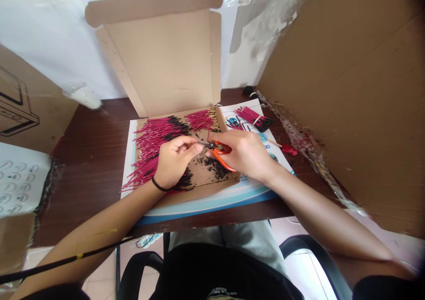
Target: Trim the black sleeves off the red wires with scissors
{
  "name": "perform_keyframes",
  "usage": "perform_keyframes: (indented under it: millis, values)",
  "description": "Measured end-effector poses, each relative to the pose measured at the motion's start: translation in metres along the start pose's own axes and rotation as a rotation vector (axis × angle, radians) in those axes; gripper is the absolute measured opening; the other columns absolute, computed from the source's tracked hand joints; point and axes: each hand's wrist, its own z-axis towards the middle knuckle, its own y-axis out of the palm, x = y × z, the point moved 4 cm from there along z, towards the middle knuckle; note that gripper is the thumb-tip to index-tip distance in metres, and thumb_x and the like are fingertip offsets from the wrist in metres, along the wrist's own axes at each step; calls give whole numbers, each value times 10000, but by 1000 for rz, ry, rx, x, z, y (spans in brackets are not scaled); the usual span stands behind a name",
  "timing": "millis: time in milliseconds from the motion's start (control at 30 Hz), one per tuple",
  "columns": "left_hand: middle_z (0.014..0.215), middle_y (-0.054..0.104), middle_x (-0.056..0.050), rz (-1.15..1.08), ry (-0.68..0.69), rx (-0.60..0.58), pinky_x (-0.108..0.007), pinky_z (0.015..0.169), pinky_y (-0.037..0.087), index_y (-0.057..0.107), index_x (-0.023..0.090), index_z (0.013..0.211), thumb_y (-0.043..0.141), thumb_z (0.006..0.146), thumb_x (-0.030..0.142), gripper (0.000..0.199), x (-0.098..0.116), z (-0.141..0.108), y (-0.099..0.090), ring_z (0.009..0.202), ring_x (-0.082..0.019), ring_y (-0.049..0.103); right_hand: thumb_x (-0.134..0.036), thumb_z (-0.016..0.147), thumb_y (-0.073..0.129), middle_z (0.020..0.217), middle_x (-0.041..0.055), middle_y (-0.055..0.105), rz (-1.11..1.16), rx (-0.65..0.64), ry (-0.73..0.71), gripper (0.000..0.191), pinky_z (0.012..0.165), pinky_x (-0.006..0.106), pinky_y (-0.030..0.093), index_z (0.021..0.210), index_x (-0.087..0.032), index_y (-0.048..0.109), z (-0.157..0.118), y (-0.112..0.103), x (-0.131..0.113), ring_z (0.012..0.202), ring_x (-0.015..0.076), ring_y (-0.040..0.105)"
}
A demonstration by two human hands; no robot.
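Observation:
My right hand (244,151) is closed around the orange handles of a pair of scissors (223,159). Its dark blades point left, to the fingertips of my left hand (175,158). That hand is pinched at the blade tips; what it holds there is too small to make out. Below both hands lies an open cardboard box (199,176). Many dark red wires with black ends (149,134) fill its left side, and a smaller group with golden tips (201,119) lies at its back. Black scraps (217,169) are scattered on the right of the box floor.
The box lid (162,60) stands upright behind. A banded bundle of red wires (254,118) and a red object (288,149) lie to the right. Large cardboard (352,87) walls the right side; a white bundle (86,97) is at the back left.

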Motion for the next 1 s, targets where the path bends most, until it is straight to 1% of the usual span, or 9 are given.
perform_keyframes:
  millis: [100, 167, 267, 367, 500, 633, 800, 867, 1000]
  values:
    - [711, 715, -36, 58, 2, 5, -224, 553, 491, 721, 158, 798, 758, 700, 418, 280, 3, 0, 0, 581, -112, 616, -503, 889, 525, 704, 40, 662, -14, -7, -3, 371, 581, 253, 328, 839, -188, 716, 0, 0, -1, 637, 143, 547]
    - [692, 714, -33, 76, 3, 0, -225, 542, 491, 725, 160, 787, 750, 705, 428, 282, 5, 0, 0, 567, -114, 614, -491, 885, 537, 713, 38, 665, -29, 1, -6, 346, 576, 253, 319, 854, -196, 717, 0, 0, 0, 635, 140, 544]
    - [705, 728, -41, 77, 5, -15, -237, 565, 511, 730, 164, 770, 739, 711, 439, 281, 9, 0, 2, 590, -129, 632, -454, 866, 579, 728, 31, 678, -56, 5, -23, 275, 580, 252, 316, 892, -219, 719, 0, 0, 3, 653, 145, 561]
    - [722, 739, -47, 98, 14, -40, -247, 607, 527, 733, 168, 748, 730, 724, 434, 267, 13, -1, 3, 630, -142, 650, -443, 862, 588, 749, 37, 697, -67, -24, -40, 261, 600, 255, 333, 904, -220, 718, 0, 1, 7, 699, 163, 596]
    - [726, 738, -48, 120, 27, -88, -245, 606, 520, 744, 169, 778, 705, 760, 426, 260, 12, -3, 3, 633, -143, 647, -445, 857, 604, 794, 43, 724, -65, -57, -70, 264, 622, 264, 356, 917, -215, 719, 1, 2, 9, 730, 176, 622]
    - [696, 726, -45, 136, 44, -112, -229, 568, 494, 753, 164, 809, 676, 794, 429, 276, 10, -3, 1, 591, -124, 618, -385, 869, 601, 803, 32, 734, -49, -46, -126, 220, 627, 269, 368, 929, -209, 719, 1, 2, 8, 723, 169, 628]
    - [659, 709, -36, 120, 55, -123, -229, 567, 484, 753, 164, 794, 660, 815, 404, 258, 12, -4, 2, 578, -119, 612, -465, 896, 544, 822, 50, 730, -6, -57, -128, 319, 638, 272, 389, 936, -198, 715, 0, 2, 7, 746, 170, 637]
    - [641, 701, -30, 113, 56, -132, -231, 566, 482, 752, 166, 781, 658, 818, 394, 249, 14, -3, 4, 572, -118, 608, -463, 906, 524, 814, 51, 722, -45, -54, -123, 324, 628, 276, 380, 950, -202, 710, -1, 2, 7, 743, 169, 628]
    - [616, 694, -29, 102, 45, -151, -232, 557, 490, 750, 159, 780, 671, 806, 381, 237, 16, -3, 6, 560, -122, 613, -379, 907, 539, 749, 38, 692, -176, -43, -139, 238, 579, 286, 323, 941, -211, 705, -2, 1, 9, 691, 166, 598]
